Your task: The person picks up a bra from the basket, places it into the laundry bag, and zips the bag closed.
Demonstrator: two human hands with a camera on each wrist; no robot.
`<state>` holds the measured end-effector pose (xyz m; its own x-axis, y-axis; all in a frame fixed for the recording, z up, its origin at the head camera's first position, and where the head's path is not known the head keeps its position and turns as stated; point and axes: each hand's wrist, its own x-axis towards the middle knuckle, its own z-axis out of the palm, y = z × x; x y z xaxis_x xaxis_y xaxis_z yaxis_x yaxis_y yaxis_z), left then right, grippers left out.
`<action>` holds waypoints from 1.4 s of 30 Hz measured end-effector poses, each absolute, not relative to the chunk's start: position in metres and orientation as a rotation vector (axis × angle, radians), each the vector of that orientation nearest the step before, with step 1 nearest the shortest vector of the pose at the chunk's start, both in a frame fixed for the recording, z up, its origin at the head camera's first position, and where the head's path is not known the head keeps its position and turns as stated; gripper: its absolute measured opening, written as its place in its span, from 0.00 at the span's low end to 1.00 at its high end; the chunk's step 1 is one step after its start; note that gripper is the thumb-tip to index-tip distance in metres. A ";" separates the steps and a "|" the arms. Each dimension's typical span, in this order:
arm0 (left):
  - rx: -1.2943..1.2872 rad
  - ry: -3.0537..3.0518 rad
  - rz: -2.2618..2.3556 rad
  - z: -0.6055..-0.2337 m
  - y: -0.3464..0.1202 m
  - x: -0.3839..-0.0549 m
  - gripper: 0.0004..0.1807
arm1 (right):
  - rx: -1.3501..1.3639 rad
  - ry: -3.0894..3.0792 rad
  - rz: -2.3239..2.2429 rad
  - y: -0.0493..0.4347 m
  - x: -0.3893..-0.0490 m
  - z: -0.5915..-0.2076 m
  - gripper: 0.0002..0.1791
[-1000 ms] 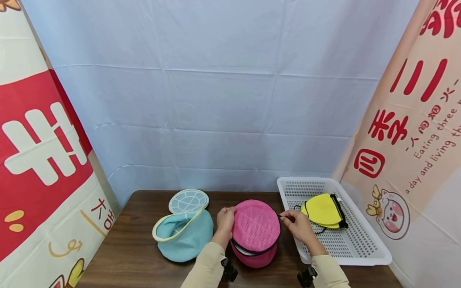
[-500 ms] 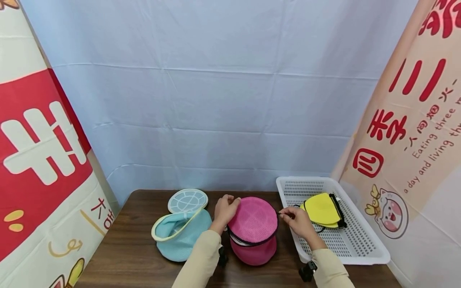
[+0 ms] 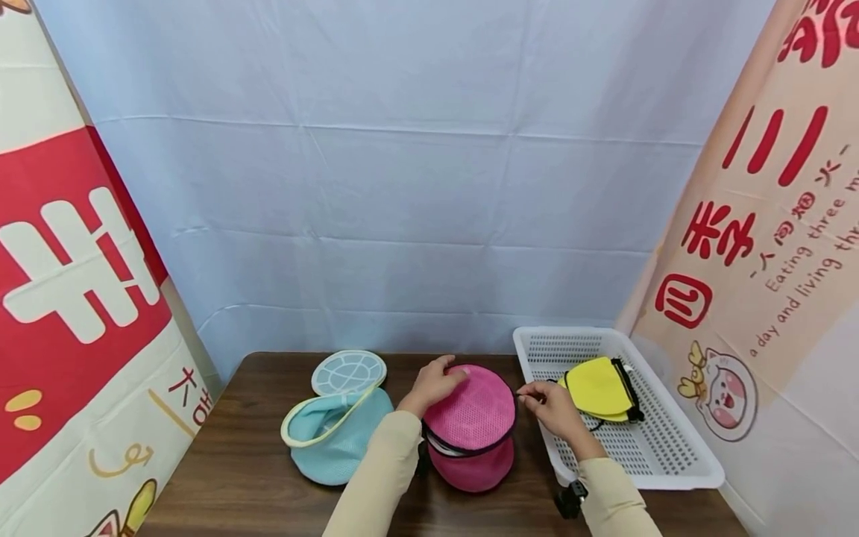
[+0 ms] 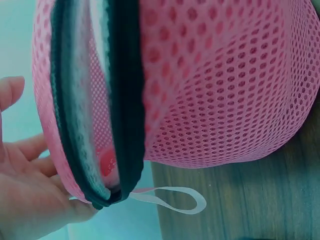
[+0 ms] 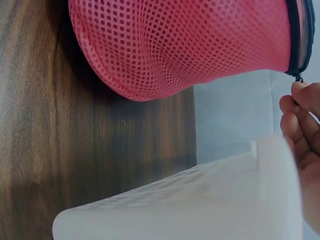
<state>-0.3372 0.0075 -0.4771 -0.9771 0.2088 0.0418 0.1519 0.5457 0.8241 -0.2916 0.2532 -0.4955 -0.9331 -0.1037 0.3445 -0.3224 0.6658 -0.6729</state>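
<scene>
A pink mesh laundry bag (image 3: 473,471) stands on the table between both hands, its round lid (image 3: 475,414) partly unzipped along a black zipper. My left hand (image 3: 432,385) rests on the lid's far left edge with fingers spread; in the left wrist view its fingers pass behind the lid. At the bag's right side, my right hand (image 3: 554,412) pinches the zipper pull (image 5: 298,78) between thumb and forefinger. The gap in the zipper faces the near left side, where a white loop (image 4: 192,206) sticks out and white lining shows inside.
To the left sits a light blue mesh bag (image 3: 342,455) with its round lid (image 3: 349,373) flipped back. A white perforated basket (image 3: 647,481) stands close at the right, holding a yellow bag (image 3: 597,388) with black trim. A pale cloth hangs behind the table.
My left hand has shifted from the lid's left side up to its far left edge. My right hand keeps its pinch on the zipper pull. The pink bag has moved slightly left.
</scene>
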 end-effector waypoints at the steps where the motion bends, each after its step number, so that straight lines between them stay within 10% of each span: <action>1: 0.328 2.703 1.445 -0.477 0.008 -0.338 0.33 | 0.336 -2.610 1.130 0.253 -0.292 -0.495 0.04; 27: 0.135 2.687 1.669 -0.501 0.013 -0.332 0.04 | 0.369 -2.554 1.062 0.242 -0.294 -0.497 0.02; 42: 0.010 2.583 1.774 -0.501 0.016 -0.330 0.06 | 0.389 -2.522 1.030 0.241 -0.292 -0.498 0.03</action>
<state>-0.3302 0.0163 -0.5012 -1.0000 0.0094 -0.0029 0.0007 0.3590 0.9333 -0.2921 0.2413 -0.4984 -0.8864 -0.1069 0.4503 -0.3916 0.6918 -0.6067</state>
